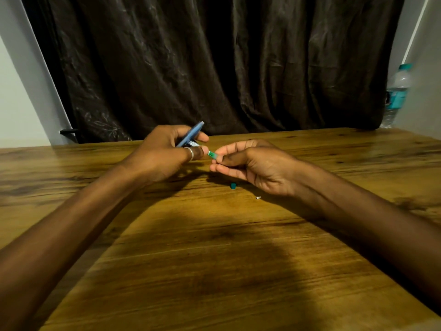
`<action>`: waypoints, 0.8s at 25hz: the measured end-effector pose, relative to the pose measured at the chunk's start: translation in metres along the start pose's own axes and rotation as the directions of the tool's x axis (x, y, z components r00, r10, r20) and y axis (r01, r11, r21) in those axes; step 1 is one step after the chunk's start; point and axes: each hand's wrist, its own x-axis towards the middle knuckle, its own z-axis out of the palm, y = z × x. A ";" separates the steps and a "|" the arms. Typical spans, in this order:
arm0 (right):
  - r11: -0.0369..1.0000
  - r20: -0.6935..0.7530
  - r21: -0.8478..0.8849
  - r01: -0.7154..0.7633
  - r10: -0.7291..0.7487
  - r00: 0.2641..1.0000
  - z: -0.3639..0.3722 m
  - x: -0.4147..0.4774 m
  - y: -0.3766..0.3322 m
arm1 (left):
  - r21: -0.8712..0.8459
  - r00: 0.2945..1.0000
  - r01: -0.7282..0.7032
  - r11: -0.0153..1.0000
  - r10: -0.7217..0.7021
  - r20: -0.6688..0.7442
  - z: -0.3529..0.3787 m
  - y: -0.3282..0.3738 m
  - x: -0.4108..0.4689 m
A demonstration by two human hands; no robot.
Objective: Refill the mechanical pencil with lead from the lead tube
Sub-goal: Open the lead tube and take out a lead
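Pencil (191,134) sits clamped in the left hand (164,154) above the tabletop (214,259); the right hand (250,166) pinches the green lead tube (212,154). Best tilt it gently, mouths aligned.

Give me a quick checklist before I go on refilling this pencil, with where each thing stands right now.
1. Blue pencil gripped in left hand: ok.
2. Green lead tube pinched between the fingers of both hands, right hand on its near end: ok.
3. Small green cap lying on the table, apart from both hands: ok.
4. Small white piece on the table near the right wrist, where a wrist could knock it: not ok.
5. Pencil's top end open for lead: cannot tell.
6. A lead out of the tube: cannot tell, too small.
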 end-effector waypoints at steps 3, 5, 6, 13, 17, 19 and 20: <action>1.000 0.006 -0.007 -0.001 0.001 1.000 -0.001 0.001 0.001 | 0.025 1.000 -0.011 1.000 0.010 0.019 -0.001 0.002 -0.001; 1.000 0.005 -0.018 0.002 -0.002 1.000 -0.002 0.001 0.002 | 0.041 1.000 -0.017 0.999 0.016 0.026 -0.001 0.003 -0.002; 1.000 0.000 -0.028 0.007 -0.007 1.000 -0.002 0.001 0.002 | 0.040 0.999 -0.016 0.999 0.015 0.029 -0.001 0.004 -0.002; 0.997 -0.024 -0.071 0.025 -0.026 0.999 -0.001 -0.003 -0.002 | 0.036 0.999 -0.009 0.999 0.008 0.040 -0.002 0.001 0.000; 0.999 0.014 -0.036 0.009 -0.008 1.000 0.000 -0.004 -0.002 | 0.014 0.999 -0.006 1.000 0.006 0.035 -0.003 0.000 0.001; 1.000 0.020 -0.024 0.006 -0.006 1.000 0.001 -0.004 -0.002 | 0.038 0.999 -0.026 0.999 0.025 0.042 -0.004 0.000 0.001; 1.000 0.018 -0.022 0.005 -0.005 1.000 0.001 -0.004 -0.001 | 0.067 0.998 -0.044 0.997 0.041 0.045 -0.005 0.000 0.001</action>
